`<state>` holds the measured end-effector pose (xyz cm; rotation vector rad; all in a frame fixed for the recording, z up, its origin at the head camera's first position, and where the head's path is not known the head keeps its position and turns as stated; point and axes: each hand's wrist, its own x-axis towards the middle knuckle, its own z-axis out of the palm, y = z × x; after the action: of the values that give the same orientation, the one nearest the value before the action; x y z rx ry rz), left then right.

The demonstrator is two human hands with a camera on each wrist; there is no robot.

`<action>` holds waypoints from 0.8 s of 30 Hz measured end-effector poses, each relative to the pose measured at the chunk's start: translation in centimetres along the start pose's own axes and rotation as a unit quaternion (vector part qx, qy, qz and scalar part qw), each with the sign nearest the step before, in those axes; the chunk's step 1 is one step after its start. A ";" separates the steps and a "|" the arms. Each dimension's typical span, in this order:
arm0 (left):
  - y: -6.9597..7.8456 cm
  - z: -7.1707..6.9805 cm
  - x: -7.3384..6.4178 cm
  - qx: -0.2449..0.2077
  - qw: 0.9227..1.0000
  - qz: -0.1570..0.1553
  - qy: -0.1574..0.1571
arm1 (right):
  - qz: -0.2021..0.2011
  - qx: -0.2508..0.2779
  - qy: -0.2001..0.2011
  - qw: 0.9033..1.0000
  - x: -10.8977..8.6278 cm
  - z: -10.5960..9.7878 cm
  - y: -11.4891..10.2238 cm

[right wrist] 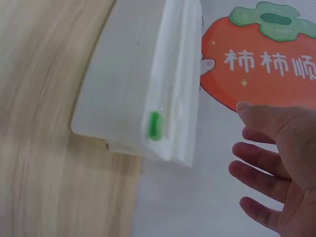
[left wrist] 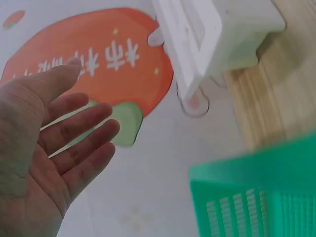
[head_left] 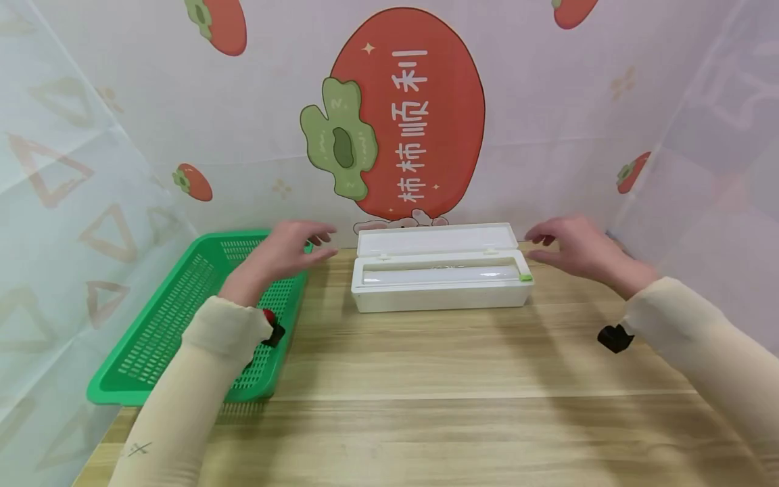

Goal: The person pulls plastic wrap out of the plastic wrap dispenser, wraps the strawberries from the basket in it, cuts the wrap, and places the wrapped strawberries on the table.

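Observation:
A long white box, like a cling film dispenser (head_left: 441,298), lies at the back of the table with its lid (head_left: 435,241) raised. Inside it shows a roll (head_left: 441,274) wrapped in clear film. A small green tab (head_left: 526,277) sits at its right front corner. My left hand (head_left: 285,250) hovers to the left of the box, above the basket's edge, fingers loosely extended and holding nothing. On the other side, my right hand (head_left: 575,250) is held in the air just off the box's right end, its fingers relaxed and apart from it.
A green plastic basket (head_left: 155,325) stands at the left of the wooden table (head_left: 450,392). Something red (head_left: 269,316) shows in it beside my left sleeve, mostly hidden. A printed curtain (head_left: 255,128) with persimmon pictures rises behind and at both sides.

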<state>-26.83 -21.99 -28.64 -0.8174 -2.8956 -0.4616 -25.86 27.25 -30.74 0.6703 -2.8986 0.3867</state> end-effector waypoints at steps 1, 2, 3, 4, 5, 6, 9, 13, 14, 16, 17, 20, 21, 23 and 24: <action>0.2 0.2 0.3 -0.005 1.000 0.001 -0.009 | 0.000 0.005 -0.001 1.000 0.1 0.4 0.0; 0.4 0.5 0.7 -0.009 1.000 0.001 -0.018 | 0.000 0.009 -0.004 1.000 0.2 0.8 0.0; 0.6 0.8 1.0 -0.011 1.000 0.002 -0.025 | 0.001 0.014 -0.007 1.000 0.2 1.2 0.0; 0.8 1.0 1.3 -0.011 0.999 -0.001 -0.032 | 0.002 0.019 -0.010 1.000 0.3 1.5 0.0; 0.9 1.3 1.6 -0.012 0.999 -0.001 -0.037 | 0.003 0.023 -0.012 1.000 0.4 1.9 0.1; 1.0 1.7 1.9 -0.010 0.999 -0.002 -0.043 | 0.004 0.025 -0.014 1.000 0.4 2.3 0.2; 1.5 2.6 2.8 -0.002 0.998 -0.001 -0.062 | 0.002 0.035 -0.018 0.999 0.7 3.3 0.5; 2.0 3.9 3.7 0.014 0.996 0.003 -0.091 | -0.002 0.044 -0.024 0.999 1.0 4.4 0.7; 2.1 4.2 3.9 0.018 0.995 0.005 -0.096 | -0.002 0.046 -0.025 0.999 1.0 4.6 0.8; 2.2 4.8 4.3 0.030 0.994 0.012 -0.104 | -0.004 0.051 -0.028 0.998 1.1 5.0 0.8; 2.2 5.1 4.6 0.034 0.994 0.015 -0.107 | -0.004 0.052 -0.030 0.998 1.2 5.1 0.8; 2.3 5.8 5.1 0.046 0.992 0.007 -0.114 | -0.003 0.060 -0.036 0.998 1.4 5.4 0.7; 2.4 6.0 5.2 0.051 0.992 0.000 -0.118 | -0.006 0.061 -0.036 0.997 1.5 5.5 0.7; 2.7 6.2 5.4 0.061 0.990 -0.017 -0.126 | -0.008 0.062 -0.038 0.997 1.6 5.7 0.7; 2.9 6.3 5.5 0.065 0.989 -0.025 -0.129 | -0.009 0.062 -0.038 0.997 1.7 5.8 0.7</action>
<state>-30.03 -14.97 -32.92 -0.8423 -3.1478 -0.1796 -28.11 25.52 -36.10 0.7442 -2.9563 0.5539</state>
